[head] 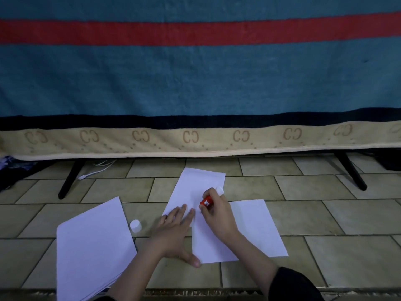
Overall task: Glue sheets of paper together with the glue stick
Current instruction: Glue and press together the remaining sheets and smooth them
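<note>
Gluing step: right hand (217, 210) grips glue stick (207, 200), tip down on sheet (195, 187) just beyond flat-fingered left hand (173, 233) pressing it. Next, likely lay second sheet (256, 224) on.

Home — blanket-draped bed (195, 83), tiled floor (325, 216).

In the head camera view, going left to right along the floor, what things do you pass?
Stack of paper → white cap → left hand pressing flat on the floor and the sheets' edges → right hand holding the glue stick → right sheet.
</note>
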